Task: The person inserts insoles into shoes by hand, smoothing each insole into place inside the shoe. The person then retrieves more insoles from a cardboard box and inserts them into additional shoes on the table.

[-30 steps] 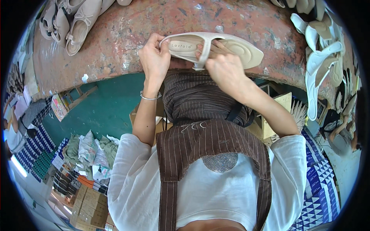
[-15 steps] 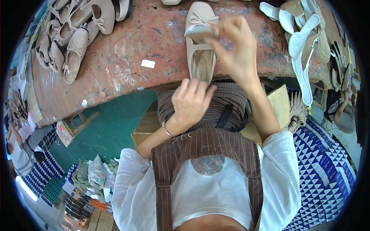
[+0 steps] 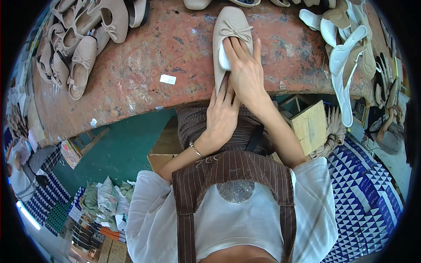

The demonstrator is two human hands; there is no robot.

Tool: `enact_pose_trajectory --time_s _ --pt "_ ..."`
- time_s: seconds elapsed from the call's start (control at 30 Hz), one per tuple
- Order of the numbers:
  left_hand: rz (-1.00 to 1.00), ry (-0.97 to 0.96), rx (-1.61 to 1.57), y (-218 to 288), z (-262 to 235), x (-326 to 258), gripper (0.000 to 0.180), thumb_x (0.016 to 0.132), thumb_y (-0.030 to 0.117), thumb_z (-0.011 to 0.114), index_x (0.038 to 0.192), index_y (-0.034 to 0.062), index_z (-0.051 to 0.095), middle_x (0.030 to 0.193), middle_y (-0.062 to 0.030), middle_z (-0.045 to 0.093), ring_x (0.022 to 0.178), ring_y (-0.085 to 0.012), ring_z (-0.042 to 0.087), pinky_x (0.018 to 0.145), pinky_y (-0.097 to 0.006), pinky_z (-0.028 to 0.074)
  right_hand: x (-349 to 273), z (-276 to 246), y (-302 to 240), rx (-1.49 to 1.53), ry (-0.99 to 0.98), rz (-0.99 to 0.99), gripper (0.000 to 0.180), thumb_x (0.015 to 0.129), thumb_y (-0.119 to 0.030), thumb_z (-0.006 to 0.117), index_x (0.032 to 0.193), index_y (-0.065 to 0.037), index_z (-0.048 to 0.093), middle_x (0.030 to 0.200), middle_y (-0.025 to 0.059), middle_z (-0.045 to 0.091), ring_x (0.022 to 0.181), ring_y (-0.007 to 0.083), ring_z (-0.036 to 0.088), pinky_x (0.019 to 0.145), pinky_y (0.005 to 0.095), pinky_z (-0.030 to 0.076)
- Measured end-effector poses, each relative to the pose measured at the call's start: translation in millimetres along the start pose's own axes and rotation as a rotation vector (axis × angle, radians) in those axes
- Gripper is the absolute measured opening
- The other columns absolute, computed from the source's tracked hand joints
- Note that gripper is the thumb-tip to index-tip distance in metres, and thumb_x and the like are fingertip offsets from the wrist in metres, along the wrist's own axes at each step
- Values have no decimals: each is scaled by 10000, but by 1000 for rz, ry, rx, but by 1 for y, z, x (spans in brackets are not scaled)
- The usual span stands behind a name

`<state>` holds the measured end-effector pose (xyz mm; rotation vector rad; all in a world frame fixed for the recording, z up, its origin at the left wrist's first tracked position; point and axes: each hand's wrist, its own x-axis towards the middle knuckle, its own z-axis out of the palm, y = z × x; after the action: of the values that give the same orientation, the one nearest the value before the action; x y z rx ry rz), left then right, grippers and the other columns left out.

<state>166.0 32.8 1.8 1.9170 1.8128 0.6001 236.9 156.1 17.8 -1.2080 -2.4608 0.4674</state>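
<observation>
Beige, bow-trimmed, square-toed shoe (image 3: pixel 222 34)

A worn, red-brown table (image 3: pixel 144 57) stretched across the room. On its near side lay green floor (image 3: pixel 125 140); a wooden frame (image 3: pixel 92 142) stood near its left end, and well beyond glowed a white tube light (image 3: pixel 29 215).
</observation>
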Motion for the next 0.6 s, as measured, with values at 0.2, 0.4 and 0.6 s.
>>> enact_pose_trajectory --time_s 0.2,0.4,0.6 --pt "3 -15 147 -1 8 -3 472 837 160 575 1276 -12 584 1348 -212 509 1357 -360 395 1108 -557 307 -19 -8 -19 -356 -15 -53 521 802 -53 536 1268 169 474 1233 343 549 1188 407 559 1124 579 272" --pt "34 35 199 8 5 5 403 850 113 556 1225 -29 592 1324 -213 527 1337 -365 403 1067 -546 332 32 7 8 -267 -177 139 283 787 24 494 1062 86 526 962 211 631 892 375 650 1134 553 258" --pt "10 -36 183 5 10 -6 483 818 153 593 1280 9 588 1321 -180 546 1318 -340 424 1075 -565 305 -25 8 -14 -243 -4 9 689 725 16 549 1335 245 324 1146 365 570 1147 517 531 1137 572 256"
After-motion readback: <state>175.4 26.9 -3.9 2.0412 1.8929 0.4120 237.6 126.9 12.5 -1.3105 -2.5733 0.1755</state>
